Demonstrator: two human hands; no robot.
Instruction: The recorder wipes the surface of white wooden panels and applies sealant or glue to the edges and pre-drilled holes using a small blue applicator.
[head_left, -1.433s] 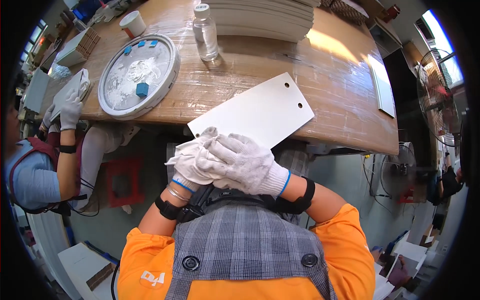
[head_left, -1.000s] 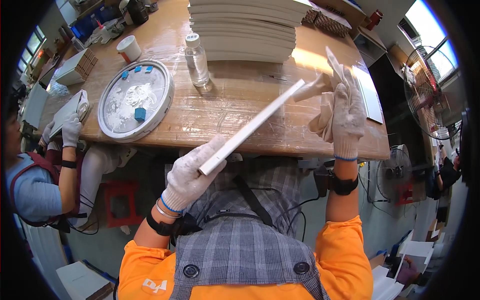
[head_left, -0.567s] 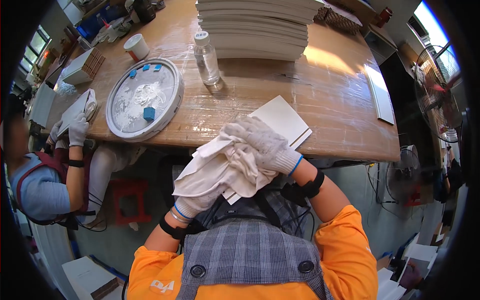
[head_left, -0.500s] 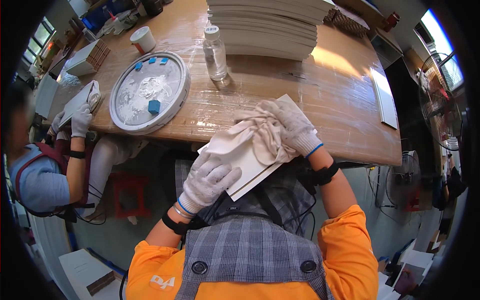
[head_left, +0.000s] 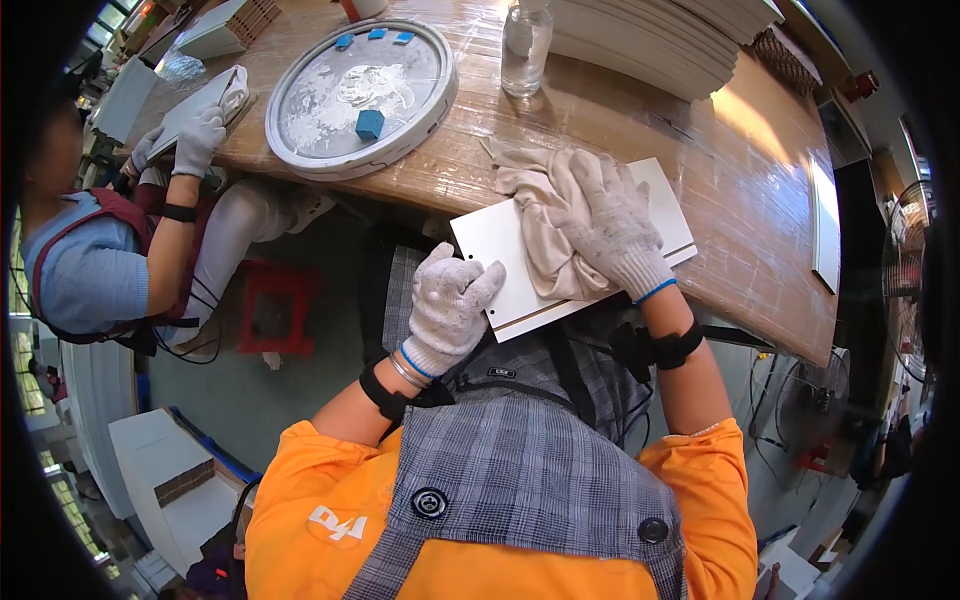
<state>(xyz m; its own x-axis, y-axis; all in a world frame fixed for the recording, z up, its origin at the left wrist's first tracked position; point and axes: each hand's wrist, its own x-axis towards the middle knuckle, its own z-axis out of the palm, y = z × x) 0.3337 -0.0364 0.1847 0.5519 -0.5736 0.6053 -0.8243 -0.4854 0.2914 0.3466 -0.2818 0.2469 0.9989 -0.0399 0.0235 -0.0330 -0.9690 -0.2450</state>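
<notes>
A white rectangular board (head_left: 655, 200) with a thin groove along one long edge lies tilted at the table's front edge, partly over my lap. My right hand (head_left: 612, 225), in a smudged white knit glove, lies spread on a crumpled beige cloth (head_left: 545, 235) and presses it onto the board. My left hand (head_left: 450, 305), gloved the same way, is at the board's left short edge with its fingers curled and fingertips against it. Whatever its fingers do beneath the edge is hidden. Small dark holes show near that edge.
A round white lid (head_left: 300, 105) with white paste and blue sponge pieces (head_left: 370, 124) sits left on the table. Beyond the board stand a clear bottle (head_left: 525, 50) and stacked white boards (head_left: 660, 45). At left a gloved co-worker (head_left: 110, 240) handles another board, near a red stool (head_left: 275, 308).
The board has turned to lie flatter across my view. My right hand has opened out over the cloth, and my left fingers have curled at the board's edge. The view has shifted.
</notes>
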